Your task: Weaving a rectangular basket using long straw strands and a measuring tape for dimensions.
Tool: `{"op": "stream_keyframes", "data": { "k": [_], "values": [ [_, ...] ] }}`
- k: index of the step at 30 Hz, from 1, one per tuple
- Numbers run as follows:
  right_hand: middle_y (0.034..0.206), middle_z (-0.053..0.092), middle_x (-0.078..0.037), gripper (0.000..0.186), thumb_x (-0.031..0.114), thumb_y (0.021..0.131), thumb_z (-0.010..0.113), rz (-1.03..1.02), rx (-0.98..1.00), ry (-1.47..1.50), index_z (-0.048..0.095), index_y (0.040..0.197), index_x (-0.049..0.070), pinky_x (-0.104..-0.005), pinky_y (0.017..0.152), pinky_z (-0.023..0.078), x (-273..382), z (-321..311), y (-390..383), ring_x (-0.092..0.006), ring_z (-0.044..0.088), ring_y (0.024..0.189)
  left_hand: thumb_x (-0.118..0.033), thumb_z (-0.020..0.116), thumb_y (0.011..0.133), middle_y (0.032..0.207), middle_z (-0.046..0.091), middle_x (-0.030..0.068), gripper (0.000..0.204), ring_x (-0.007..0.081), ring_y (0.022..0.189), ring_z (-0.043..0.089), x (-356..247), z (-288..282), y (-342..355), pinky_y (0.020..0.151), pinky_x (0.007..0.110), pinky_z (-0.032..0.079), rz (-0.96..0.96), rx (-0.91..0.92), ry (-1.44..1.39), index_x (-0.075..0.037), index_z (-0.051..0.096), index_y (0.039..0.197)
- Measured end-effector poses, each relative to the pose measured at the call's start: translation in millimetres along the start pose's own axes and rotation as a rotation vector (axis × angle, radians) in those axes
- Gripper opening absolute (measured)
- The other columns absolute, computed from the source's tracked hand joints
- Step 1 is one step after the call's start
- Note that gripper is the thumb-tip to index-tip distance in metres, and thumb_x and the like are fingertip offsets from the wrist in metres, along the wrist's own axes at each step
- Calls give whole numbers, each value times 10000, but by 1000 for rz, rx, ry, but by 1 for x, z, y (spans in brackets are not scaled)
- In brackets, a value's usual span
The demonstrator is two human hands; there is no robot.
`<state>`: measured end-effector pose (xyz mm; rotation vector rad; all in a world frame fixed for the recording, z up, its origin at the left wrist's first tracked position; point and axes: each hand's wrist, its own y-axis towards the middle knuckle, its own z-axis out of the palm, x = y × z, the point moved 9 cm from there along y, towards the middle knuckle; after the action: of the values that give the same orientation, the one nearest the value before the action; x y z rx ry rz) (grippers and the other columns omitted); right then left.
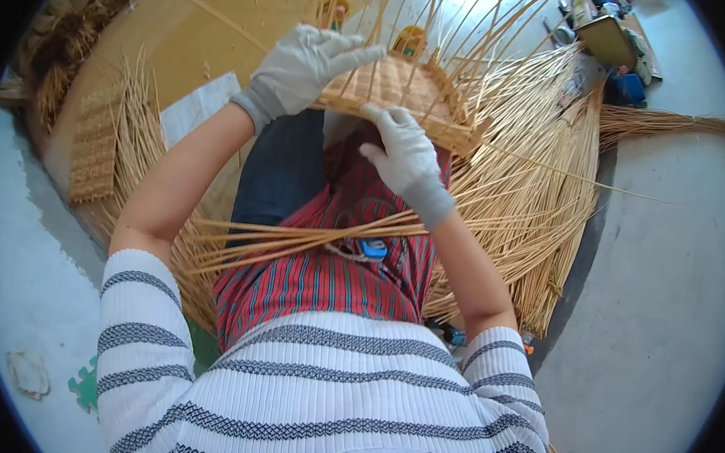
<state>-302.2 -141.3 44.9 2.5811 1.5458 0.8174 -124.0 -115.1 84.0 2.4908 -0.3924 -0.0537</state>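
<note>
A shallow woven basket (404, 84) of pale cane rests above my knees, with long thin stakes standing up around its edge. My left hand (306, 69), in a light work glove, lies over its left side among the stakes. Its fingers are stretched out and apart; the thumb is hidden. At the near edge, my gloved right hand (404, 150) grips the basket, fingers bent over the rim and thumb lower down. Two yellow round objects, one at the far edge (334, 13) and one by the woven base (409, 42), show beyond the hands. Several loose cane strands (295, 241) cross my lap.
A large heap of cane strands (539, 187) spreads at my right. On the left lie a woven panel (95, 148), more strands and a white sheet (199, 109). A blue object (373, 249) sits on my lap. Boxes and a blue container (626, 89) stand far right.
</note>
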Motion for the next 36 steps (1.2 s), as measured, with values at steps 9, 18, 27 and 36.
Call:
{"op": "stream_keyframes", "data": {
  "k": [9,18,27,36],
  "values": [
    [940,763,-24,112,266,891,776,212,334,57,821,920,168,-420,831,590,-26,-12,-77,-261,732,930,-185,728,1010,1025,758,137,253,314,923,735,-79,-16,-89,836,416,584,-236,403,-669,-77,737,1238],
    [1164,734,-109,359,124,1059,695,579,-18,1323,621,1382,-13,-368,947,596,-26,-18,-73,-193,704,1072,-8,671,911,821,710,106,137,242,751,690,-56,-3,-81,711,364,552,-414,212,-889,-60,740,1017],
    [1126,764,-148,147,-67,1018,675,304,-491,1093,619,1120,22,-322,846,681,-77,-86,-67,-205,766,982,-296,757,976,1583,538,113,478,358,1030,730,-21,47,-14,894,405,599,-255,313,-496,-149,587,1398],
    [1040,755,-126,136,2,1029,708,396,-819,1160,630,1108,80,-303,733,684,-124,-80,-113,-216,772,959,-196,856,813,1541,608,12,761,272,1194,708,-4,48,-54,961,389,592,-494,186,-271,-206,566,1517]
  ]
}}
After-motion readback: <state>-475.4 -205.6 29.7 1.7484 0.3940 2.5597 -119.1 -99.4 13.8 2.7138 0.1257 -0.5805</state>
